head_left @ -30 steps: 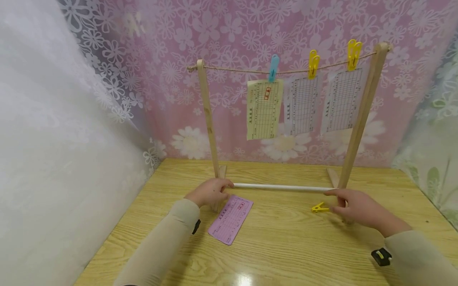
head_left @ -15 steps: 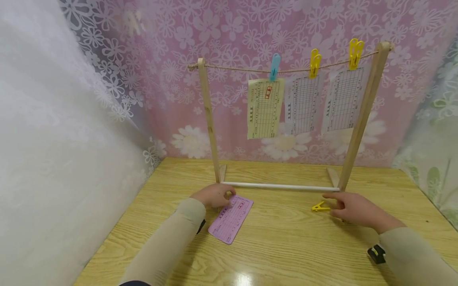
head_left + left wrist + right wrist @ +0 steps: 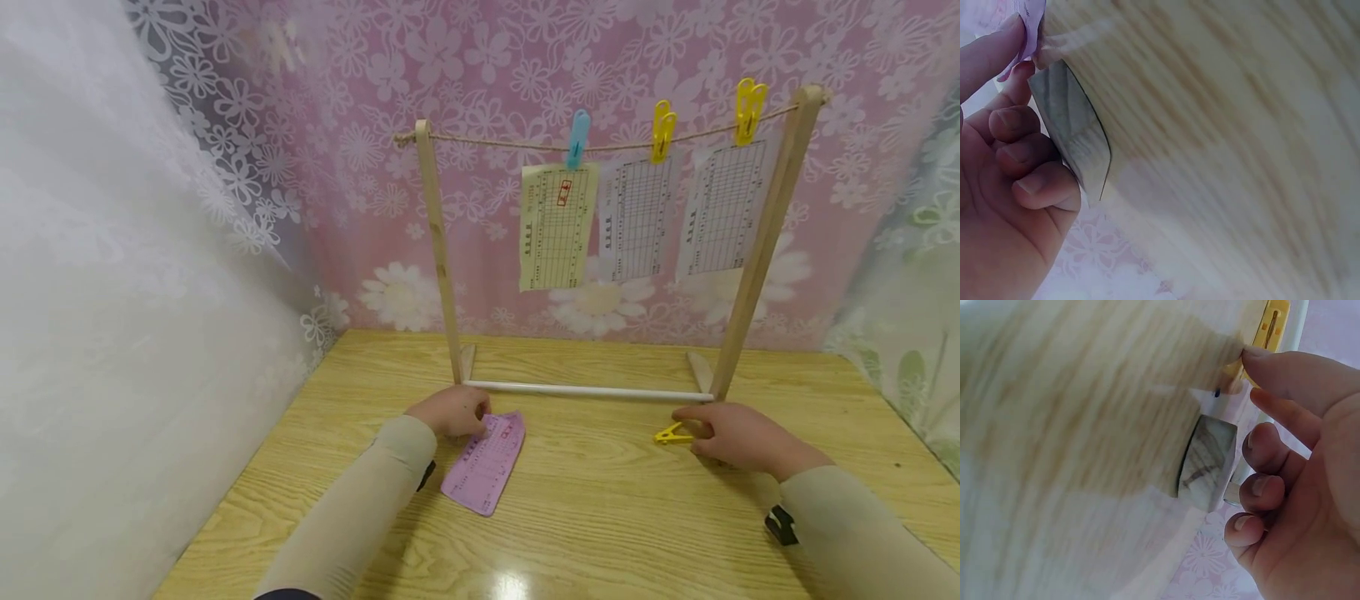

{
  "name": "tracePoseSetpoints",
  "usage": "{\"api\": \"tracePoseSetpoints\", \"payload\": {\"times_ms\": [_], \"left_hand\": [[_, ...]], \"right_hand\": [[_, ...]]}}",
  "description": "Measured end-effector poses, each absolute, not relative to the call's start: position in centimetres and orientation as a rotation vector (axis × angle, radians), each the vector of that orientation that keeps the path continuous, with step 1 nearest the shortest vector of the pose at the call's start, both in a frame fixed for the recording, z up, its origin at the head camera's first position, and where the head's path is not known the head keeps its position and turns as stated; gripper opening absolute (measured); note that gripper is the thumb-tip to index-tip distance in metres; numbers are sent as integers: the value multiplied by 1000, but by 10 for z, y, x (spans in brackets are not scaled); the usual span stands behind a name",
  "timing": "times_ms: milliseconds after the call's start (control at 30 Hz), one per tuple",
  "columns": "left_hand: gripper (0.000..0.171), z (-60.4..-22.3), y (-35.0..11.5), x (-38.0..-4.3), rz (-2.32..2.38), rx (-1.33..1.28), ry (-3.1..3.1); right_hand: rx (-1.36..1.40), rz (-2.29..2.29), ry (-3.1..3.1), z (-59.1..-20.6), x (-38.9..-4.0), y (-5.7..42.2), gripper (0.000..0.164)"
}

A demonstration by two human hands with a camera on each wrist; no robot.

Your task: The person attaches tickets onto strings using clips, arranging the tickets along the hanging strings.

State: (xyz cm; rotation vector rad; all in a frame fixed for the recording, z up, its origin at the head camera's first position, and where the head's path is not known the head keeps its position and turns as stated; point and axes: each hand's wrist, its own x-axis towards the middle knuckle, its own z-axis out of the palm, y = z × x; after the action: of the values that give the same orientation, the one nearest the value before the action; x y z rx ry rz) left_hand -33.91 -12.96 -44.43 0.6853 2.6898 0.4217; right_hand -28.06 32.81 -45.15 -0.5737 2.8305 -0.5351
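Note:
My left hand pinches the upper left edge of a purple printed slip between thumb and forefinger. The slip bows slightly over the table. In the left wrist view, the other fingers of that hand curl beside a wooden foot. At the right, my right hand has thumb and forefinger on either side of a yellow clothespin lying on the table. The right wrist view shows the thumb against the end of this clothespin, and the contact is partly hidden by the hand.
Behind the hands stands a wooden rack with a left post, a right post, a white bar and a rope. A blue clothespin holds a yellow slip; yellow clothespins hold pale slips.
The left hand has left the white bar and taken the purple slip, which now bends and has shifted slightly. The right hand has come down from the bar and closed in around the yellow clothespin.

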Motion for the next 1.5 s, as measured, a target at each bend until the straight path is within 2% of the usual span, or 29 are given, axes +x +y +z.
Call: {"api": "tracePoseSetpoints", "payload": {"times_ms": [267,533,767,1033,1300,1500], "left_hand": [[29,-449,-131,-341,497,658,2695],[11,-449,-138,-341,647,589,2772],[15,-432,-144,-330,877,472,2831],[14,-415,-153,-318,939,496,2944],[17,-400,-159,-312,995,535,3047],[18,-388,-163,-309,1050,529,3065]], "right_hand": [[-582,-500,2846,-449,-281,326,42],[-605,-548,2880,-449,-277,325,37],[-578,-717,2890,-450,-274,323,36],[-594,-835,2979,-441,-270,314,34],[-648,-1003,3016,-426,-265,303,22],[-667,-1012,3027,-414,-261,295,28]]}}
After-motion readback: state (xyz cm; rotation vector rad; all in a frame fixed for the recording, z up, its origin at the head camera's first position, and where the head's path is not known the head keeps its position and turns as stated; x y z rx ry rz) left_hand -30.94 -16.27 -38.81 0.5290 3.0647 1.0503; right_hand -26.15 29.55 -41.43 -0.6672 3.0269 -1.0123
